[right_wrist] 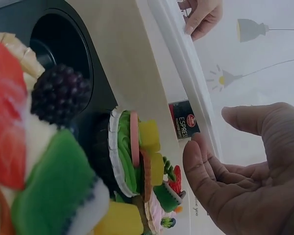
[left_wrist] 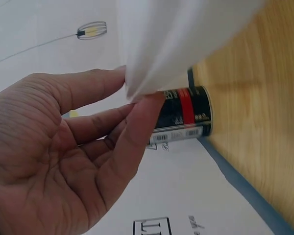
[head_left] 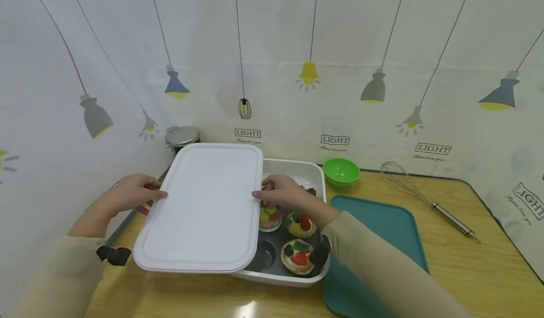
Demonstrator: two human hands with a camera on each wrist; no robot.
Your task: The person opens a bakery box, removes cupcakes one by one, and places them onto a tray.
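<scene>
Both hands hold a white rectangular lid (head_left: 204, 209), tilted above the left part of a white container (head_left: 276, 280). My left hand (head_left: 138, 193) pinches its left edge, with the thumb on top and fingers below, as the left wrist view (left_wrist: 132, 93) shows close up. The right hand (head_left: 280, 190) grips the opposite edge, above the container. Inside the container lies a dark muffin tin (head_left: 276, 243) with fruit-topped tarts (head_left: 299, 256) in several cups; one front cup (head_left: 264, 254) holds nothing. The lid hides the container's left side.
A dark can (left_wrist: 186, 112) with a metal top stands behind the lid at the back left. Right of the container are a green bowl (head_left: 341, 171), a teal tray (head_left: 382, 219) under the right forearm, and a whisk (head_left: 429, 200). A printed wall covering (head_left: 280, 110) borders the wooden table.
</scene>
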